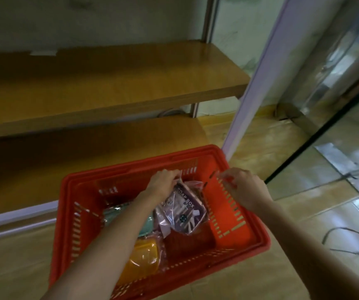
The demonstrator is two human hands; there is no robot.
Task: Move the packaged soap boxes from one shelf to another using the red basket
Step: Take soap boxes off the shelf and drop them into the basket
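Pinching the top edge of a clear-bagged purple soap box (pixel 185 211), a person's left grip (pixel 163 182) holds the package tilted inside the red basket (pixel 72 215), toward its far right corner. The right grip (pixel 246 188) hovers above the basket's right wall with its fingers curled; through the blur it cannot be told whether it is clenched on anything. Two more packages lie in the basket beside the left forearm: a teal package (pixel 148 225) and, nearer the camera, a yellow package (pixel 144 259). The basket sits on the tiled floor (pixel 304 191) in front of an upper wooden shelf (pixel 109 87) and a lower shelf (pixel 55 169). A loose cable (pixel 347 239) lies on the floor at right.
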